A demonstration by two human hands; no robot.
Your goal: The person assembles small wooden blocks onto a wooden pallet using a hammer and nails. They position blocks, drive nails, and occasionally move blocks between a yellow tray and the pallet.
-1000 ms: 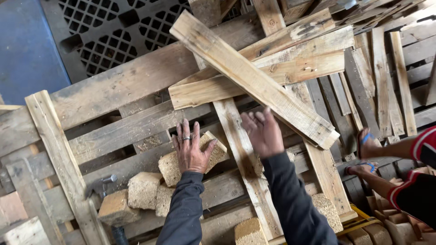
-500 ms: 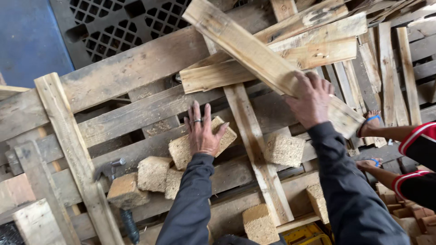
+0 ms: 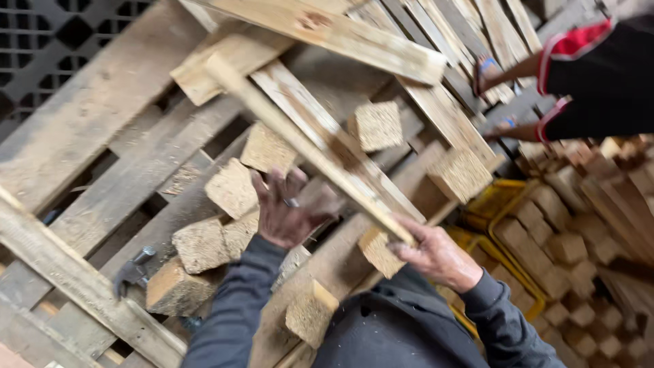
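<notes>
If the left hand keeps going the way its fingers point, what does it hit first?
The left hand points up and slightly left. First in that line looks to be the pressed-wood block just above its fingertips, beside the long plank; depth is blurred, so this is uncertain.

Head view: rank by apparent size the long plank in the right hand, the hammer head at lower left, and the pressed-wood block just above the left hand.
1. long plank, by far the largest.
2. pressed-wood block.
3. hammer head, smallest, though partly hidden.
</notes>
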